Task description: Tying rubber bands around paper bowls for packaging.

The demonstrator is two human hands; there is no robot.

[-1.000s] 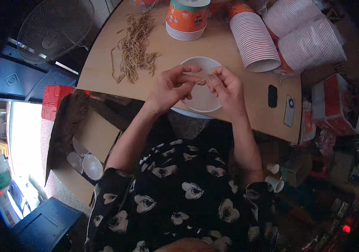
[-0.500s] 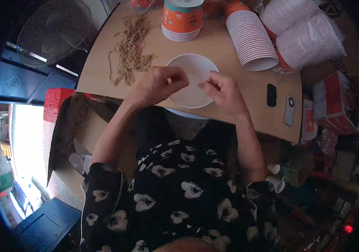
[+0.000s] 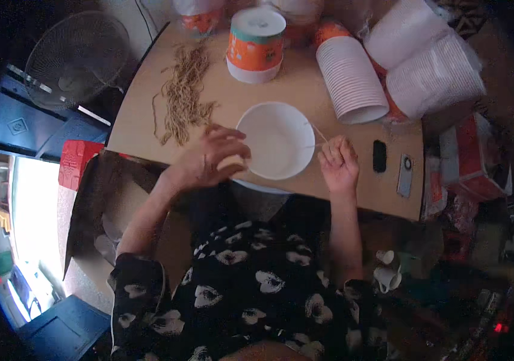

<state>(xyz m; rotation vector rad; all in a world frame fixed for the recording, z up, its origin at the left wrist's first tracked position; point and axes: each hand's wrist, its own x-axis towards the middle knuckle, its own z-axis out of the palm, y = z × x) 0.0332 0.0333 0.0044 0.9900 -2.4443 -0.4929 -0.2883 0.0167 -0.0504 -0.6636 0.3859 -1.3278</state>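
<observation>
A white paper bucket (image 3: 276, 144) stands at the table's near edge, its open mouth facing up at me. A thin cord (image 3: 318, 130) runs from the right side of its rim to my right hand (image 3: 337, 162), whose closed fingers grip it. At the bucket's left side is my left hand (image 3: 213, 157), fingers loosely bent and apart from the thumb, with nothing visible in it; whether it touches the rim I cannot tell. Beyond it lies a loose heap of tan cords (image 3: 185, 90). Behind the bucket stands a stack of orange-and-green printed paper buckets (image 3: 256, 51).
Nested white paper buckets (image 3: 352, 78) lie at the right back, next to plastic-wrapped stacks (image 3: 434, 75). A black phone-like object (image 3: 380, 156) and a silver-grey flat object (image 3: 405, 175) rest at the table's right. A fan (image 3: 73, 60) stands left; a red-and-white carton (image 3: 476, 156) is right.
My hands have moved apart from above the bucket, the left to its left side, the right to its right with the cord drawn out. The table appears lower in the picture.
</observation>
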